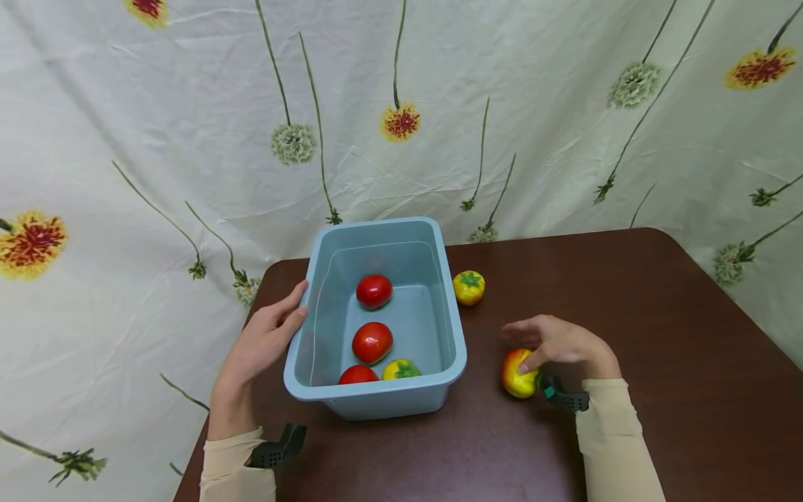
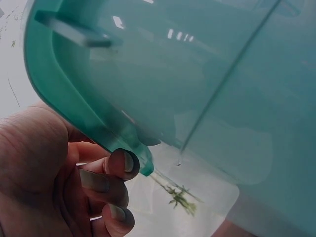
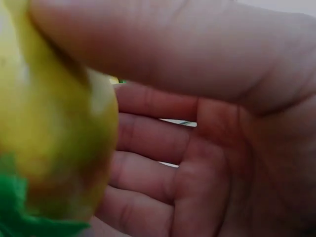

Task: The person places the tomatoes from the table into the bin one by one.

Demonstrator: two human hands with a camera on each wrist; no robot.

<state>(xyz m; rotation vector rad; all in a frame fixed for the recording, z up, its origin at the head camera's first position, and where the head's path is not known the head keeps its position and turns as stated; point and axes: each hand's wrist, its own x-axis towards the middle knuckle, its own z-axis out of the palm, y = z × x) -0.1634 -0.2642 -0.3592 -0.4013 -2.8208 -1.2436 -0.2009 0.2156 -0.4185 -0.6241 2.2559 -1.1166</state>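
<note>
The left hand is gripping a blue bin near the tabletop's left edge; the right hand's fingers, blurred close up, are apparently grasping a red-yellow fruit right of it, broad tabletop extending beyond.

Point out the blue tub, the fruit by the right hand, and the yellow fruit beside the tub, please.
Blue tub (image 1: 417, 321), head view: bare inside floor.
Red-and-yellow fruit (image 1: 516, 377), head view: uncovered side.
Yellow fruit (image 1: 468, 291), head view: skin below its green top.
</note>
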